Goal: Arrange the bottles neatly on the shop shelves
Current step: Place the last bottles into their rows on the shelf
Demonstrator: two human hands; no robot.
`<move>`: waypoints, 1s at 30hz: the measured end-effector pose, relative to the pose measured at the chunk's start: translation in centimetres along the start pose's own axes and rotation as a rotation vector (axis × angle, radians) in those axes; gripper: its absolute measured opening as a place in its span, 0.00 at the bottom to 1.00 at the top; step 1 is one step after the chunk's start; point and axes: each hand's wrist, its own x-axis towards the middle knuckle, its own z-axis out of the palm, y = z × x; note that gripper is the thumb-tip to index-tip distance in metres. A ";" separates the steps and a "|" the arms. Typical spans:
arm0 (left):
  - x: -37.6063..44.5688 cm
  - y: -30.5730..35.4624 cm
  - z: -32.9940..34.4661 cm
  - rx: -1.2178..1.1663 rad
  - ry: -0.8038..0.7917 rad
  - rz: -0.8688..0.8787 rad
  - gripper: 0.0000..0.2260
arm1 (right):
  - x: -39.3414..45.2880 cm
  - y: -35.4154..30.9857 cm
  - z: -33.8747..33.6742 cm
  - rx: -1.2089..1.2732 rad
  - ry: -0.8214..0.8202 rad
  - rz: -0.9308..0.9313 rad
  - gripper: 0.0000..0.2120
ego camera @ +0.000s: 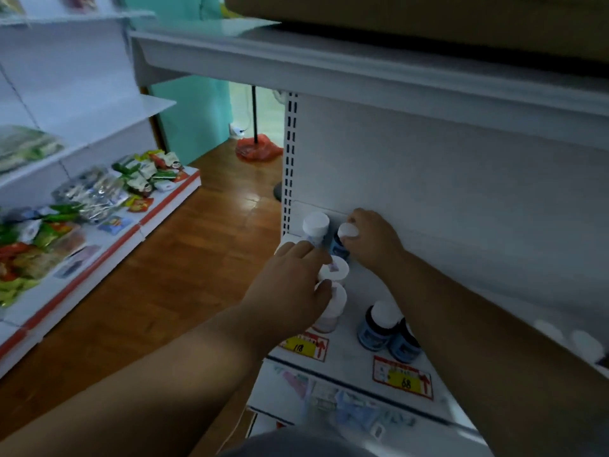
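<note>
White shop shelf (359, 285), wood floor and snack shelving (99, 206) off to its left. Right hand (370, 239) at shelf's back wall, fingers curled round blue bottle (342, 244) under its white cap. Left hand (293, 285) nearer shelf front, fingers resting on white-capped pale bottles (333, 285); actual grip not clear. Tall white bottle (315, 227) at shelf's back left corner. Best seat blue bottle upright, flush to back wall, in line. Two more blue bottles (389, 331) at shelf front, part hidden by right forearm. Labels blurred; price tags (403, 377) barely legible.

white-capped bottles (315, 225) | upright | white shelf (365, 282), left end
</note>
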 end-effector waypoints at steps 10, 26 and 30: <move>1.1 4.4 4.4 -0.121 -0.170 0.422 0.20 | -14.0 4.3 -10.1 -0.032 0.262 0.301 0.12; 2.7 9.7 9.9 0.352 -0.368 0.300 0.24 | -18.8 6.7 -6.9 -0.094 -0.185 0.336 0.22; 2.7 9.6 10.2 0.345 -0.367 0.275 0.27 | -18.5 7.0 -6.8 -0.123 -0.203 0.281 0.20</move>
